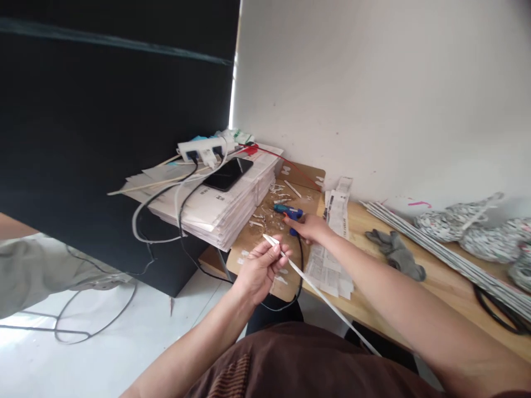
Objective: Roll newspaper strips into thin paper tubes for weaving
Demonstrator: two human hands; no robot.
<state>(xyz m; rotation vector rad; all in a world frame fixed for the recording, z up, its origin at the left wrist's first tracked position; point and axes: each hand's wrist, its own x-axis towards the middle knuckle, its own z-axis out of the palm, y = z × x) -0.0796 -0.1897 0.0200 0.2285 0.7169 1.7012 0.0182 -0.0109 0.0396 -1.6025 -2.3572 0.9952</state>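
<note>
My left hand pinches a thin white rolled-paper strip close to its pointed end. The strip's long tail slants down to the right, across my lap. Just beyond, my right hand has its fingers around the handle of a blue glue gun, whose teal front points left over a brown cardboard sheet. Part of the handle is hidden by my fingers. Small white paper scraps lie scattered on the cardboard around the gun.
Left of the cardboard stands a paper stack bearing a phone and a power strip. Cables hang off it. On the wooden table lie newspaper strips, a grey glove, long paper rods and coiled bundles.
</note>
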